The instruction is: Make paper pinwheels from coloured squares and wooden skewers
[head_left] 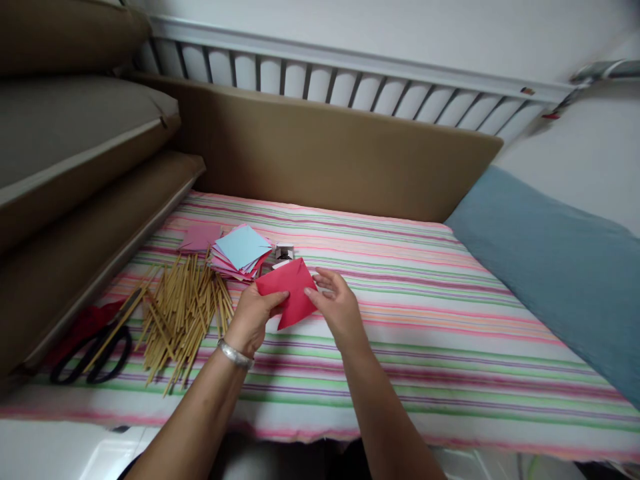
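A red paper square (295, 303) with slits cut in from its corners is held up over the striped cloth. My left hand (255, 313) grips it at the left side, thumb on top and fingers underneath; a silver bracelet circles that wrist. At the opposite edge is my right hand (340, 303), its thumb on the paper and its other fingers loosely curled beside it. Behind the red paper lie a stack of coloured paper squares (243, 247), light blue on top, and a small open box (285, 252). What the box contains is too small to make out.
Left of my hands, many thin wooden sticks (183, 313) lie in a loose pile. Black-handled scissors (95, 353) rest near red material (83, 333). Pink squares (200, 238) lie farther back. Stacked cushions (90, 220), a brown board (320, 150) and a blue panel (545, 260) border the striped cloth (450, 347).
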`<state>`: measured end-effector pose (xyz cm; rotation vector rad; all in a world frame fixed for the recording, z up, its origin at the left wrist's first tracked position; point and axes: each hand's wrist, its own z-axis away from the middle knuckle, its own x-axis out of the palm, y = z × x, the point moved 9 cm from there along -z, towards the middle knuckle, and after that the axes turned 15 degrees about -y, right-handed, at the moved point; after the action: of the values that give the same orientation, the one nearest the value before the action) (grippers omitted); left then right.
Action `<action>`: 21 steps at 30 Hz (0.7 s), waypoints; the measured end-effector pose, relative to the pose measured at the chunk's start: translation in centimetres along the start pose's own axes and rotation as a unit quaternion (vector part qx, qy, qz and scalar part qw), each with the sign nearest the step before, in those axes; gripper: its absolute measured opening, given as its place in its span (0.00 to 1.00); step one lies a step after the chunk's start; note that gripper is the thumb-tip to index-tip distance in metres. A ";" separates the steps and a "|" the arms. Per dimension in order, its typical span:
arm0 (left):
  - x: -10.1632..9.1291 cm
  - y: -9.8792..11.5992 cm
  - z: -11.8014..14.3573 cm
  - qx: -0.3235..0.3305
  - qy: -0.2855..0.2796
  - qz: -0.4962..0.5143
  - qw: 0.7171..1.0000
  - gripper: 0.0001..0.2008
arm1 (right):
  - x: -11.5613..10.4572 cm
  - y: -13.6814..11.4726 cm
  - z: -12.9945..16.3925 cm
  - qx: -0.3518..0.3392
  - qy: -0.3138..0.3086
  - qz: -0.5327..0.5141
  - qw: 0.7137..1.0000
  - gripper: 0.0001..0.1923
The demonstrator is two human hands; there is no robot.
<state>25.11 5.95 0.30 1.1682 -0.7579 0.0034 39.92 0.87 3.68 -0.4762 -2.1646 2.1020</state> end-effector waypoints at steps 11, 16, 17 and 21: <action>1.2 -0.8 0.1 -0.009 -0.049 -0.035 0.998 0.22 | 2.2 1.4 -0.2 0.021 -0.099 -0.215 0.971 0.22; 2.0 -2.0 -0.1 -0.044 -0.085 0.024 0.995 0.14 | 1.9 1.5 -0.4 -0.001 -0.046 -0.239 0.970 0.22; 2.0 -2.1 -0.1 -0.045 -0.082 0.030 0.995 0.13 | 2.0 1.5 -0.4 -0.005 -0.042 -0.243 0.969 0.22; 1.5 -1.5 -0.3 -0.027 -0.070 0.034 0.997 0.12 | 2.4 1.5 -0.1 -0.001 -0.043 -0.219 0.975 0.22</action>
<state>26.95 5.02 -0.25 1.0992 -0.9155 -0.0433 37.93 1.68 1.79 0.0921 -2.0744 1.9011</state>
